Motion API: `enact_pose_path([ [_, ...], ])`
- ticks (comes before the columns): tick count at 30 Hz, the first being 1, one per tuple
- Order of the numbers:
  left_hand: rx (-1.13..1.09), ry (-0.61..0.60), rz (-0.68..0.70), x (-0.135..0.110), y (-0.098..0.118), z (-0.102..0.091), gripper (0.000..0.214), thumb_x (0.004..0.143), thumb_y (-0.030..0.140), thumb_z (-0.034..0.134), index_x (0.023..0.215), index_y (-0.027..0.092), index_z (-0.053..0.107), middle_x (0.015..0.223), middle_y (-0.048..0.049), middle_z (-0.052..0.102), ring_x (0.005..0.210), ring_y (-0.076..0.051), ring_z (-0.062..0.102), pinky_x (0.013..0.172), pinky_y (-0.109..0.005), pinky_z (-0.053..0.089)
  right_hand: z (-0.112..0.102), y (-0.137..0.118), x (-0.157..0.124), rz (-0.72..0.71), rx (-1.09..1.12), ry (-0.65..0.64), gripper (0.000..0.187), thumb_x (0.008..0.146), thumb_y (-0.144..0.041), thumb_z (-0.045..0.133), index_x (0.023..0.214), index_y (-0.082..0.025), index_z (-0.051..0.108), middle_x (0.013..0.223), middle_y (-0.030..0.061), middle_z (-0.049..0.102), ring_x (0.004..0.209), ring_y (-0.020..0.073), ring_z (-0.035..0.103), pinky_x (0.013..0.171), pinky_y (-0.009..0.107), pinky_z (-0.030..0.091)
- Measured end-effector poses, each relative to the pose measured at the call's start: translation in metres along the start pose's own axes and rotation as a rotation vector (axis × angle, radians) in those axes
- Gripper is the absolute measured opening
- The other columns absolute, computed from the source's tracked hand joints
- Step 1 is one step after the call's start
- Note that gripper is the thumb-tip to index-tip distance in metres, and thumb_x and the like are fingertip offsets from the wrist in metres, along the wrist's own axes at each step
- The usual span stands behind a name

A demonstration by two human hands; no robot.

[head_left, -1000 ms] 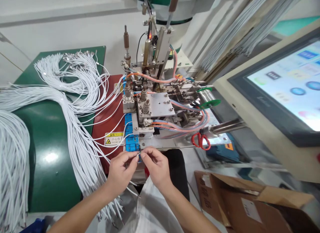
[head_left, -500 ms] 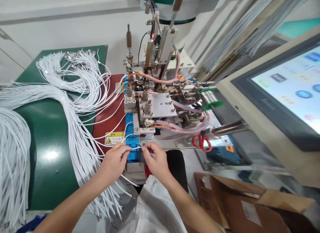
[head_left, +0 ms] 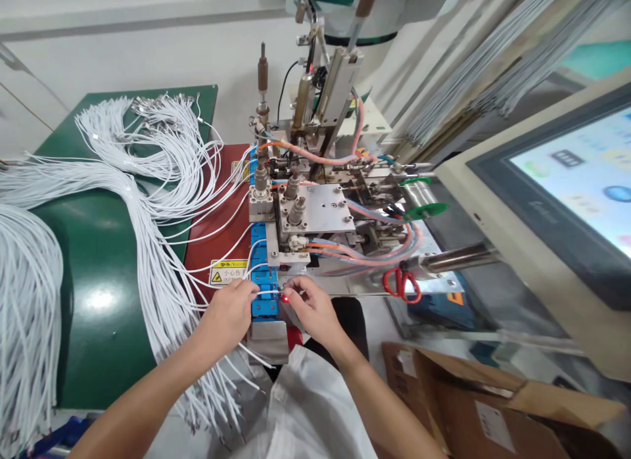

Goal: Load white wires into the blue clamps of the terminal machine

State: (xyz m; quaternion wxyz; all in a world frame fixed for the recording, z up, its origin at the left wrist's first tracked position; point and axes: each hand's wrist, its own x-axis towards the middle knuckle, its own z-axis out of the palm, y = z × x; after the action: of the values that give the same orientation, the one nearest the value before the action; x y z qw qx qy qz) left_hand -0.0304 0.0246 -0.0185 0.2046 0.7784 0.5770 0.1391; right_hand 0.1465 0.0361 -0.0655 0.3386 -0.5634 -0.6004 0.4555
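Observation:
My left hand (head_left: 227, 312) and my right hand (head_left: 311, 306) meet at the front of a small metal machine (head_left: 315, 212). Both pinch one thin white wire (head_left: 269, 292) and hold it across the blue fixture blocks (head_left: 261, 298). A small red light glows at my right fingertips. More white wires run from the blue blocks out to the left.
Large bundles of white wires (head_left: 138, 183) lie on the green table (head_left: 93, 301). A touch screen (head_left: 572, 183) stands at the right, red-handled scissors (head_left: 400, 285) lie by the machine, and a cardboard box (head_left: 488, 400) sits at the lower right.
Both hands moved up and forward with the wire, from in front of the machine onto the blue blocks. A red light now shows at my right fingertips.

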Motion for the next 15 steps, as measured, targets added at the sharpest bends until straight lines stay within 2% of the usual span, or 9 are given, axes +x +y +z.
enact_pose_path([
  [2, 0.007, -0.014, 0.008, 0.000, 0.001, -0.001, 0.023, 0.084, 0.008, 0.039, 0.087, 0.014, 0.062, 0.080, -0.0069, 0.064, 0.078, -0.018, 0.061, 0.074, -0.032, 0.048, -0.001, 0.000, 0.001, -0.100, -0.006, 0.051, 0.011, 0.079, -0.024, 0.051, 0.075, -0.018, 0.059, 0.075, 0.0014, 0.059, 0.065, 0.0132, 0.054, 0.060, 0.024, 0.042],
  [6, 0.028, -0.035, 0.009, 0.001, 0.001, -0.002, 0.026, 0.084, 0.007, 0.037, 0.086, 0.016, 0.062, 0.079, -0.0064, 0.063, 0.078, -0.018, 0.060, 0.075, -0.031, 0.048, 0.003, -0.003, 0.002, -0.244, -0.078, 0.119, 0.015, 0.079, -0.022, 0.050, 0.066, -0.019, 0.056, 0.070, 0.0016, 0.055, 0.067, 0.0144, 0.053, 0.060, 0.025, 0.041],
  [8, 0.042, -0.057, 0.004, 0.002, 0.002, -0.003, 0.028, 0.083, 0.006, 0.036, 0.085, 0.016, 0.062, 0.080, -0.0064, 0.062, 0.079, -0.018, 0.060, 0.075, -0.030, 0.047, 0.008, -0.005, 0.000, -0.212, -0.132, 0.153, 0.015, 0.079, -0.022, 0.050, 0.066, -0.019, 0.055, 0.068, 0.0017, 0.055, 0.066, 0.0149, 0.052, 0.059, 0.025, 0.040],
  [11, 0.079, -0.102, -0.009, 0.002, 0.003, -0.003, 0.029, 0.081, 0.004, 0.036, 0.087, 0.016, 0.062, 0.079, -0.0070, 0.062, 0.079, -0.019, 0.060, 0.075, -0.032, 0.047, 0.015, -0.007, -0.005, -0.076, -0.180, 0.206, 0.016, 0.080, -0.025, 0.047, 0.067, -0.019, 0.054, 0.067, 0.0011, 0.055, 0.063, 0.0148, 0.051, 0.057, 0.025, 0.038],
  [15, 0.154, -0.145, -0.049, 0.000, 0.006, -0.001, 0.029, 0.079, 0.002, 0.036, 0.089, 0.015, 0.060, 0.079, -0.0081, 0.060, 0.078, -0.021, 0.059, 0.072, -0.034, 0.047, 0.017, -0.007, -0.007, 0.046, -0.162, 0.148, 0.019, 0.083, -0.028, 0.043, 0.068, -0.020, 0.052, 0.065, -0.0008, 0.054, 0.060, 0.0140, 0.050, 0.055, 0.023, 0.036],
])
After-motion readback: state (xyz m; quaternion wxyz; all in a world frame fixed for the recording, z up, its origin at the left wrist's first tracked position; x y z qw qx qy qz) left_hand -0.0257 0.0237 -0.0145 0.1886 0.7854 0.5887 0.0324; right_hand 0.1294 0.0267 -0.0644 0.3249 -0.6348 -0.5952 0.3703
